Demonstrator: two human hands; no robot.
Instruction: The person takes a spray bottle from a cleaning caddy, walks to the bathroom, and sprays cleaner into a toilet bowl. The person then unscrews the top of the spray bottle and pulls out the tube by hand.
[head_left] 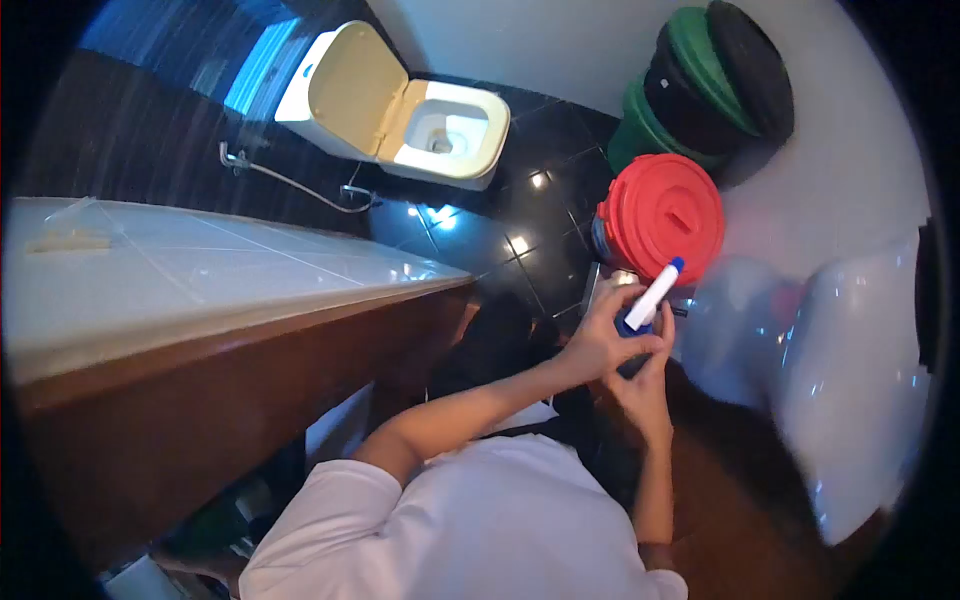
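Observation:
Both of my hands are together, low in front of me and right of centre, around a spray bottle (652, 298). A long white head with a blue tip points up and to the right, and a dark blue part shows beneath it. My left hand (598, 338) is closed around the bottle's near left side. On its right side, my right hand (645, 385) is closed with fingers reaching up along it. Most of the bottle's body is hidden by my fingers. Just beyond the tip is a red-lidded bucket (668, 212).
A toilet (450, 130) with its lid raised stands ahead, with a hose (300, 180) beside it. Green and black bins (700, 90) stand at the far right. Translucent plastic containers (850, 350) are at right. A tiled counter (250, 262) runs along the left.

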